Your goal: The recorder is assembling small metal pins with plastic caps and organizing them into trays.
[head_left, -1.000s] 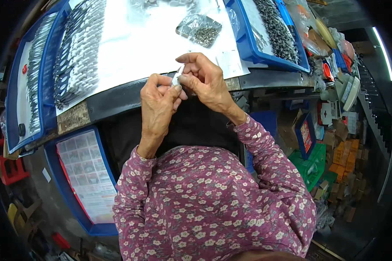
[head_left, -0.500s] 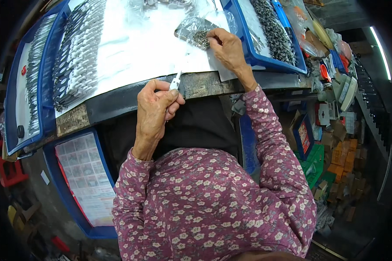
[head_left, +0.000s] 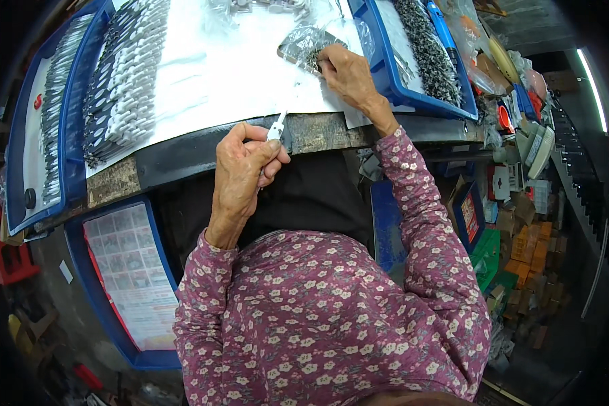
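Near the table's front edge, my left hand (head_left: 239, 172) is closed around a small white piece (head_left: 275, 131) with holes in it and a thin pale tip pointing away from me. Farther off to the right, my right hand (head_left: 350, 80) reaches to a clear plastic bag (head_left: 292, 44). Small metal pieces (head_left: 310, 58), too small to name, lie in a heap in this bag. My right fingertips are pinched together at the heap, and whatever is between them is hidden.
Rows of stacked white and dark parts (head_left: 132, 81) line the table's left side. Blue trays stand at left (head_left: 66, 155) and right (head_left: 423, 101), the right one holding many small dark metal parts (head_left: 426, 54). White paper (head_left: 230, 74) covers the tabletop. Below it leans a blue-framed tray (head_left: 105, 308).
My right fingers have curled in more tightly at the heap of metal pieces. The left hand keeps the white piece in nearly the same place; the whole view has shifted slightly.
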